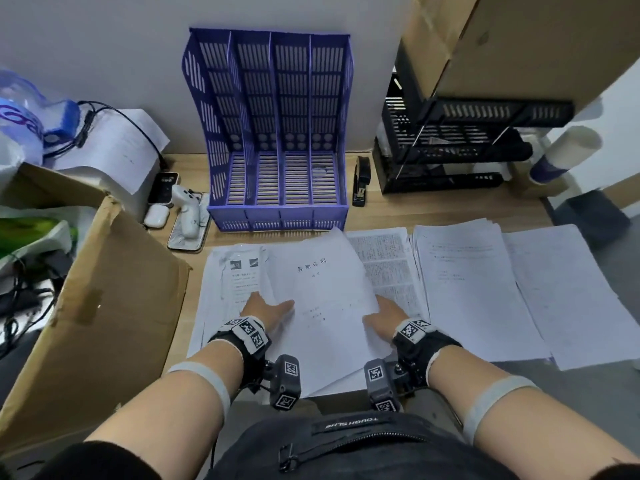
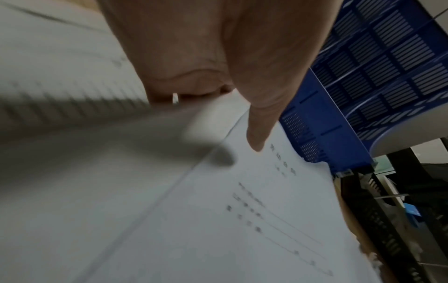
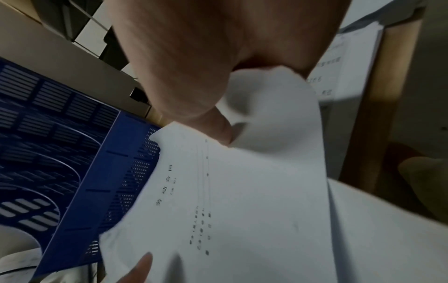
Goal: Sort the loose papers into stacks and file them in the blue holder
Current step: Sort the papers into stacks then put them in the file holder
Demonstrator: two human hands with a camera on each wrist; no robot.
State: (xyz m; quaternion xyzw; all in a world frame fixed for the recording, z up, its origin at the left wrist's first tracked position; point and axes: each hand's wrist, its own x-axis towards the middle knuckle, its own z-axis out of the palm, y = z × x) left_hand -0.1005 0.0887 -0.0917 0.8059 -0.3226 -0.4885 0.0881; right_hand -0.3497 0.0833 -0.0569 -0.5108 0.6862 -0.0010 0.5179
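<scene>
Paper sheets cover the near half of the wooden table. Both hands hold 1 bundle of sheets titled in large characters, lifted off the piles beneath and tilted so its far corner points at the blue holder. The left hand grips the bundle's left edge, thumb on top of the page; in the left wrist view the thumb presses the printed face while the fingers curl under the edge. The right hand pinches the right edge, and the right wrist view shows its thumb pushing the paper into a buckle against the fingers behind it.

The blue holder stands upright against the far wall, 4 slotted compartments side by side, all without papers in them. Under the bundle lies a pile with small photos at the left and a densely printed pile at the right. Further right lie 2 more paper stacks, 1 overlapping the other.

A black stapler stands just right of the holder, and a black tiered tray sits beyond it. Left of the holder are a white earbud case and a phone with a white device lying on it. A cardboard box fills the near left.
</scene>
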